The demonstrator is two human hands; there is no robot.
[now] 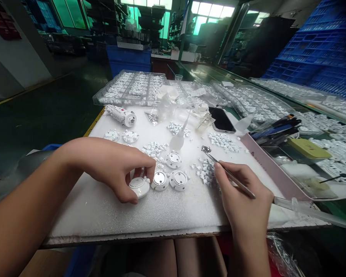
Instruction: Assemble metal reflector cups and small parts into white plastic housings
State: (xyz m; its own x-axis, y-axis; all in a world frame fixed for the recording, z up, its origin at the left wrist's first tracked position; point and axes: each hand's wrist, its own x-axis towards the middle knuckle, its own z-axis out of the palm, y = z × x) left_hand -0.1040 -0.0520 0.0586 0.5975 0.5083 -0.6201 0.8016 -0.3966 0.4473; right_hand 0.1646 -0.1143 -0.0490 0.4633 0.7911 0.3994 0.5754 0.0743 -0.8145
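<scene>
Looks white and glossy: a low, round disc (138, 189) with a flat raised top, a thin lip and a smooth curved wall below. Bears small white knobs on the rim, close to the fingertips. Sits at the front left of the white board (150, 221), just left of 3 similar discs (178, 178) with dark dots on their tops.

Grasped from the left and above by the left hand (115, 165), between thumb on the near side and bent fingers on the far side, opened only to about the disc's width. Cannot tell of any contact between disc and board.

Closed, pencil-fashion, around metal tweezers (233, 177) at the right hand (245, 196), using thumb and index finger along the shanks. Aimed with the tips at a small heap of dark, shiny bits (206, 148), at its near edge. Cannot tell of any bit pinched there. Near the right fingers, also to be seen: a pile of white chips (207, 172).

Set farther back: 2 more discs (130, 136) at left, a speckled roll (121, 116) and, nearer the middle, a clear bottle (177, 142) with a thin nozzle. Placed at right: a black phone (221, 120) and a pink box (269, 163).
</scene>
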